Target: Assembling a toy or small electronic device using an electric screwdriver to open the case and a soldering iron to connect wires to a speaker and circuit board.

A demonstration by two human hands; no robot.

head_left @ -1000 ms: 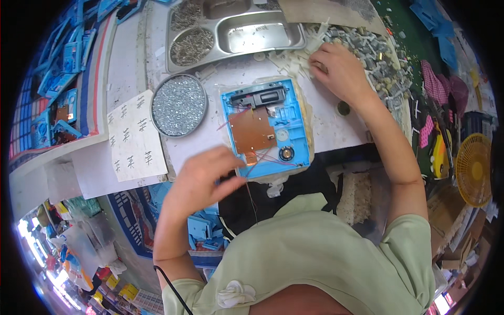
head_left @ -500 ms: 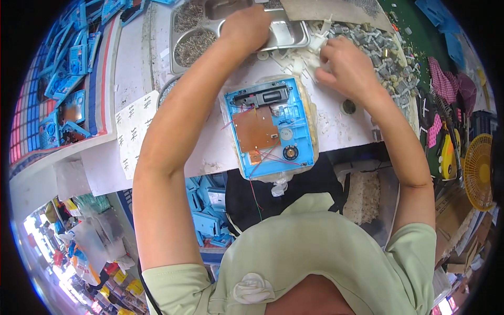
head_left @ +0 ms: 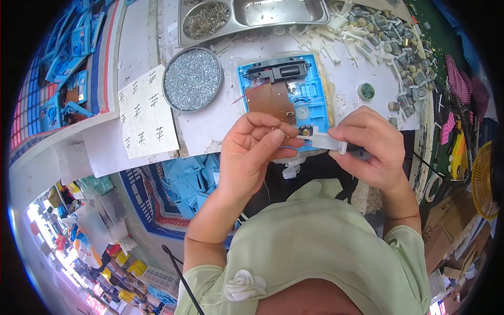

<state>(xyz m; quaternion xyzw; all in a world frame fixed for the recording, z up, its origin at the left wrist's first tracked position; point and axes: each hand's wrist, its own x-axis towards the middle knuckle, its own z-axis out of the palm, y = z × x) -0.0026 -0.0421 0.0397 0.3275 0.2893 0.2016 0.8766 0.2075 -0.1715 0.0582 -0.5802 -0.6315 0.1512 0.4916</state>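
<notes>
My right hand (head_left: 374, 146) grips a white plastic plunger-like part (head_left: 326, 140) between thumb and fingers, its thin end pointing left. Facing it, my left hand (head_left: 247, 152) is closed in a pinch at that thin end; a tiny metallic piece shows at the fingertips, too small to name. Both hands are held over the near edge of a light-blue plastic housing (head_left: 316, 94). Inside this casing are a brown circuit board (head_left: 266, 101), a black slotted module (head_left: 278, 70) and a small round speaker (head_left: 305, 130), partly hidden by the white part.
Left of the housing stands a round dish of small screws (head_left: 192, 79). Behind is a metal tray (head_left: 257, 32) with small springs in one compartment. White plastic parts and grey cylindrical pieces (head_left: 404, 52) are heaped at right, near a small green round container (head_left: 366, 91). Blue housings (head_left: 71, 58) fill the left.
Both hands have come back from the tray and the heap to above the housing. My right hand now holds the white part toward my left hand's pinch. The view has shifted slightly.
</notes>
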